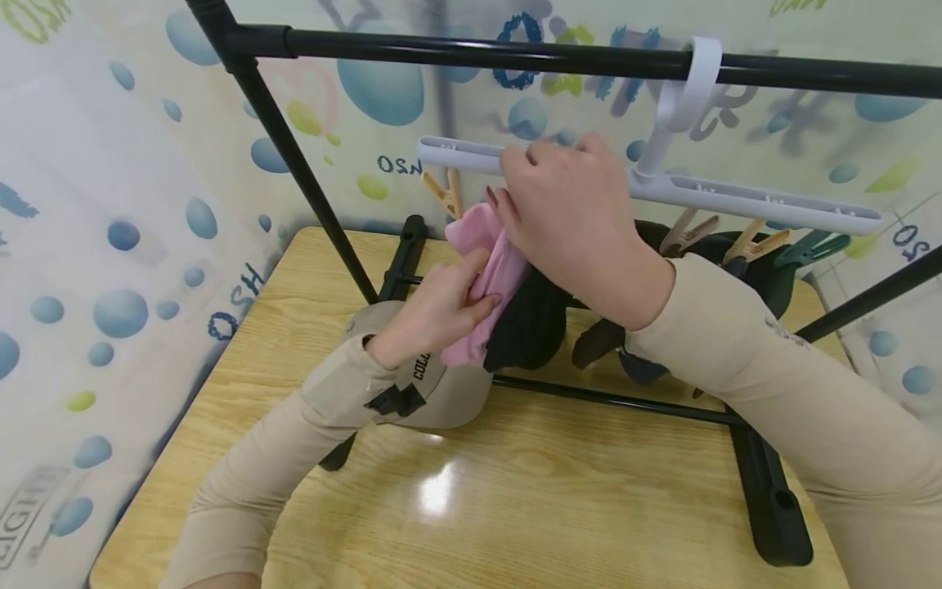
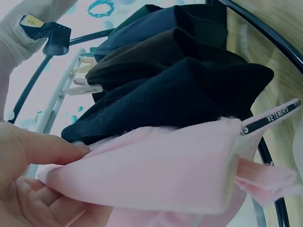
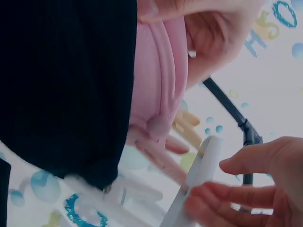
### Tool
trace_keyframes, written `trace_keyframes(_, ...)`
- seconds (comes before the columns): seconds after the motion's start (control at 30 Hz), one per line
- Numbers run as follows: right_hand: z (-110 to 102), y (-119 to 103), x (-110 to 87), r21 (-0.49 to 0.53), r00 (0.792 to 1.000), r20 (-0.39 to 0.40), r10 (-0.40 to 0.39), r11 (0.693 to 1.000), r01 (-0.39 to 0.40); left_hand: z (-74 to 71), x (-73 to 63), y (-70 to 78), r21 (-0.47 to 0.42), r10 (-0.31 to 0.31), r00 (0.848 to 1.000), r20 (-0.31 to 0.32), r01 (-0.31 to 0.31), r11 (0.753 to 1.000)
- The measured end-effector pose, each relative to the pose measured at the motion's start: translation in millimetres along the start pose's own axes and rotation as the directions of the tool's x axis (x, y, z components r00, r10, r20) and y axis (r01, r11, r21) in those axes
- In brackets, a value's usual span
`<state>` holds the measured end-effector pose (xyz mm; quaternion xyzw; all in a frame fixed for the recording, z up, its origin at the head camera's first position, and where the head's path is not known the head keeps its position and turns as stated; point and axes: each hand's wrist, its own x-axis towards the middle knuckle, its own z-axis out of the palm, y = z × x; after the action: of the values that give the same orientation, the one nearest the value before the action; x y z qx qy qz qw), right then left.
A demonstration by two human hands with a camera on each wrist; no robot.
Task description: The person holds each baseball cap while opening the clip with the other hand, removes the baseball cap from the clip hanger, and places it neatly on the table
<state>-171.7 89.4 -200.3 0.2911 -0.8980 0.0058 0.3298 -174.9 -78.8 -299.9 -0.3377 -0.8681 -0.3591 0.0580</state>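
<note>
A pink cap (image 1: 482, 286) with a dark "VETEMENTS" strap (image 2: 274, 116) hangs beneath the left half of a white clip hanger (image 1: 464, 155). My left hand (image 1: 434, 315) pinches the cap, thumb on one side and fingers on the other. My right hand (image 1: 577, 221) is up at the hanger bar. In the right wrist view its fingertips (image 3: 201, 198) lie by the bar, with the thumb apart from them. A pinkish clothespin (image 3: 161, 158) sits at the pink cap's upper end, close to those fingers. A black cap (image 1: 533, 319) hangs right beside it.
More dark caps (image 2: 142, 33) hang along the hanger from clothespins (image 1: 754, 245). A tan clothespin (image 1: 445, 195) is at the left end. The hanger hooks over a black rack's rail (image 1: 478, 53). A beige cap (image 1: 449, 397) lies on the wooden table (image 1: 589, 491) below.
</note>
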Motion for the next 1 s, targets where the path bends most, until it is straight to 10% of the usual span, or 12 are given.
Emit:
trace_keyframes(0.73,8.6,-22.1,7.6,-0.138,0.97,0.165,0.176,0.978,-0.154,-1.3,-4.4,17.0,0.026,0.067,0.997,0.029,-0.068,0.997)
trace_keyframes(1.0,18.1,-27.3,3.2,-0.206,0.988,0.03,0.154,0.968,-0.145,-2.5,-5.6,22.8,0.007,0.06,0.998,0.032,-0.061,0.998)
